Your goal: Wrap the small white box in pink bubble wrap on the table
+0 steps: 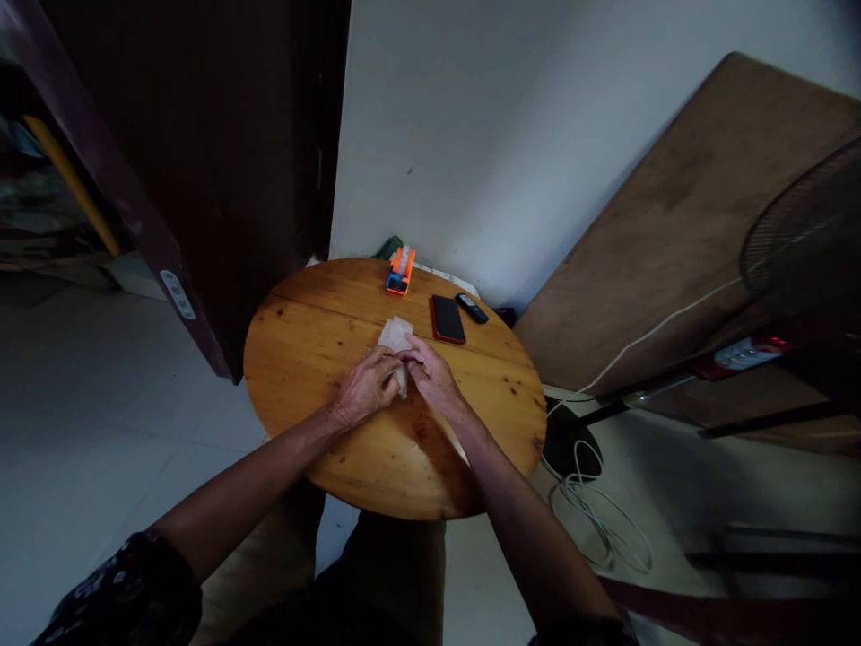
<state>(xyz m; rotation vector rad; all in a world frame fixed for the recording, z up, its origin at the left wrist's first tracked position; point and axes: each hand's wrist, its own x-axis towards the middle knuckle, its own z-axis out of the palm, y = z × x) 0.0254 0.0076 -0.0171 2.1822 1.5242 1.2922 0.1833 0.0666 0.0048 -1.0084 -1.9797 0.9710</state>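
Over the middle of a round wooden table [296,350], both hands meet on a crumpled whitish sheet [396,333], thin like tissue or plastic film. My left hand [367,386] grips its near left side, fingers curled and thumb pressed in. From the right, my right hand [434,375] pinches the sheet, its fingertips close to the left ones. One end of the sheet sticks out beyond the fingers; a smaller bit shows below them. Whether anything lies inside the folds is hidden by the fingers.
Toward the back stand an orange and blue tape dispenser [401,271], a dark phone-like slab with red edges [447,319] and a black remote [472,308]. A wall rises behind the table. On the right are a fan [807,224] and a coiled white cable [592,502]; a dark door [202,179] is left.
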